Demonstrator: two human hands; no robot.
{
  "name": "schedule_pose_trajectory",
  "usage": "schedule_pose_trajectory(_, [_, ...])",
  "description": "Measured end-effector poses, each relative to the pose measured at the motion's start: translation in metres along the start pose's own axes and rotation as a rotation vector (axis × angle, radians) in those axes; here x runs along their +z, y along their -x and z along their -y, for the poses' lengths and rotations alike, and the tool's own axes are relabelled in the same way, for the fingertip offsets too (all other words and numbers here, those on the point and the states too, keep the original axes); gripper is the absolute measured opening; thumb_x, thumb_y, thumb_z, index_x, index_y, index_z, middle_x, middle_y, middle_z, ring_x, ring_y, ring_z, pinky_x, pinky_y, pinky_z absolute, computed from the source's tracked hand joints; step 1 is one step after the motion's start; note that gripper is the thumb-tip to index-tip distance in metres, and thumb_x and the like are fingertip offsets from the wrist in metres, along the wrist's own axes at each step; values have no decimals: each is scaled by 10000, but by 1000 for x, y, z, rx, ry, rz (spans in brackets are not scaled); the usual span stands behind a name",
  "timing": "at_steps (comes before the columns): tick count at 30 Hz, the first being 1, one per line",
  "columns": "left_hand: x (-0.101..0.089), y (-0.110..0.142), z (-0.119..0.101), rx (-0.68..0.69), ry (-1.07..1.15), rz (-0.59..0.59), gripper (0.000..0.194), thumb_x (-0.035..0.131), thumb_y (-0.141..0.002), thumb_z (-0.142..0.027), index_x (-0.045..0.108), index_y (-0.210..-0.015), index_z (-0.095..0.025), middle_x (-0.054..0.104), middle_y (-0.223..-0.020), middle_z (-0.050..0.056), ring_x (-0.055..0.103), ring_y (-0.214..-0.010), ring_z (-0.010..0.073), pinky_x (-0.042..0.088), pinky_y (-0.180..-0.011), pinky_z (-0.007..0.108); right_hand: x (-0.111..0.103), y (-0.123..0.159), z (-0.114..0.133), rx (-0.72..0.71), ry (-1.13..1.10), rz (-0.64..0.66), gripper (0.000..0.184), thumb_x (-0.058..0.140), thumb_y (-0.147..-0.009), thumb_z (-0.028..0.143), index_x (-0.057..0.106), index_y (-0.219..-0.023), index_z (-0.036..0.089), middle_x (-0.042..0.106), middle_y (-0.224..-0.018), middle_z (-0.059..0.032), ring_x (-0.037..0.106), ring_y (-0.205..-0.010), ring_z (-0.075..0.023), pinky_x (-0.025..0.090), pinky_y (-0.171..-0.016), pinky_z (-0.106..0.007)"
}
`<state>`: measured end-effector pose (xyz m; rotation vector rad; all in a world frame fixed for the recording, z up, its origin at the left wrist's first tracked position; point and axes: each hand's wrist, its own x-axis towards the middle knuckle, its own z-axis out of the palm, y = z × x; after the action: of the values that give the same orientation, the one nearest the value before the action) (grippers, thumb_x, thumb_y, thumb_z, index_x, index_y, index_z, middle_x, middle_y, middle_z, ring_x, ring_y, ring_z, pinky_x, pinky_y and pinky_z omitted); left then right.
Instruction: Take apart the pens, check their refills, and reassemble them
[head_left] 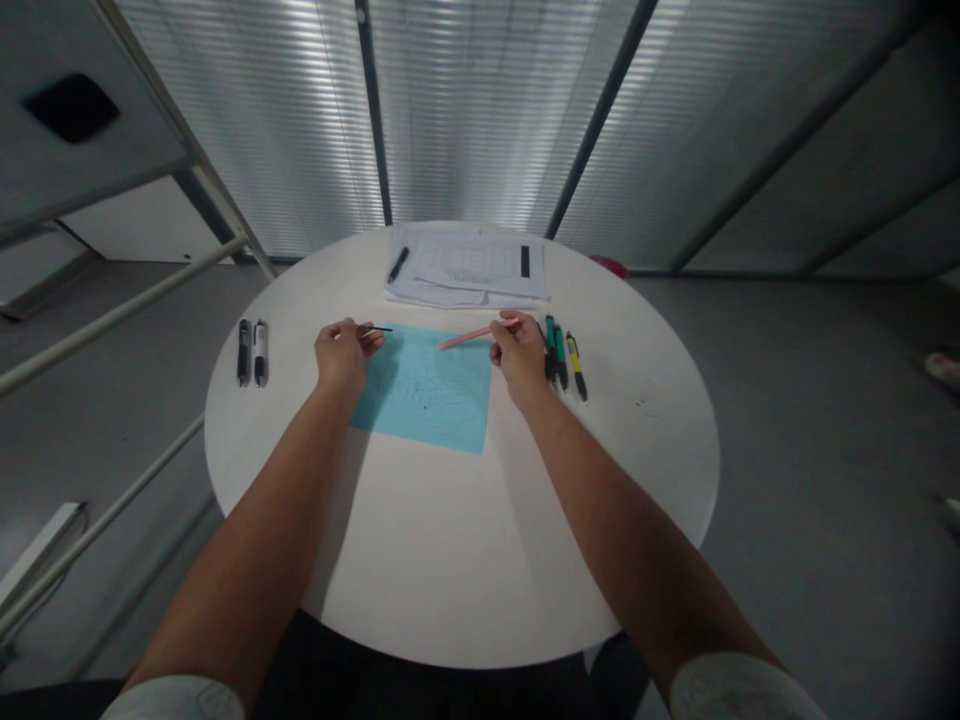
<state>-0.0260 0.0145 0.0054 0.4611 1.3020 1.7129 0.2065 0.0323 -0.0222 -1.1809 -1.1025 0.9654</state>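
A light blue sheet of paper (427, 392) with faint scribbles lies on the round white table (450, 560). My left hand (343, 352) rests at the sheet's upper left corner, fingers closed on a thin dark pen part (379, 329) that sticks out to the right. My right hand (519, 355) sits at the sheet's upper right corner, closed on a pink pen (472, 335) whose tip points left over the paper.
Two pens, one black and one white (251, 352), lie at the table's left. Green and yellow pens (566, 358) lie right of my right hand. A stack of white papers (472, 268) with a black pen (397, 264) sits at the far edge. Metal rails stand left.
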Motion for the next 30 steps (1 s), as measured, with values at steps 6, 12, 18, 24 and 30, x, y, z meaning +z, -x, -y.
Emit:
schedule_pose_trajectory(6, [0, 4, 2, 31, -34, 82, 159, 579, -898, -256, 434, -849, -213, 664, -763, 16, 630, -576, 105, 549, -626, 268, 0, 1, 2, -30, -41, -9, 327, 633, -774, 443, 459, -970, 248, 551, -887, 40, 482, -460, -30, 345, -382, -185])
schedule_pose_trajectory(12, [0, 3, 8, 83, -71, 137, 185, 625, -862, -282, 453, -837, -220, 688, -795, 36, 642, -560, 125, 548, -568, 268, -1, 1, -2, -35, -30, 16, 243, 624, -753, 353, 452, -886, 243, 561, -846, 31, 625, -705, -117, 509, -564, -234])
schedule_pose_trajectory(18, [3, 7, 10, 132, -176, 167, 164, 624, -855, -288, 478, -859, -213, 714, -828, 43, 620, -503, 117, 520, -507, 252, 2, 9, -7, -371, 508, 132, 113, 538, -745, 117, 585, -780, 214, 606, -840, -29, 580, -851, -186, 496, -821, -363])
schedule_pose_trajectory(24, [7, 18, 10, 87, -187, 292, 132, 627, -857, -270, 513, -847, -202, 719, -839, 48, 596, -491, 88, 516, -512, 231, 1, 15, -5, -448, 781, 290, 254, 500, -748, 43, 681, -806, 211, 648, -913, -61, 582, -940, -225, 442, -911, -407])
schedule_pose_trajectory(30, [9, 23, 15, 96, -240, 336, 197, 688, -821, -296, 515, -861, -211, 702, -783, 28, 573, -443, 83, 472, -455, 204, 3, 24, 11, -426, 727, 341, 211, 615, -776, 150, 677, -962, 228, 681, -992, -48, 578, -968, -237, 418, -905, -399])
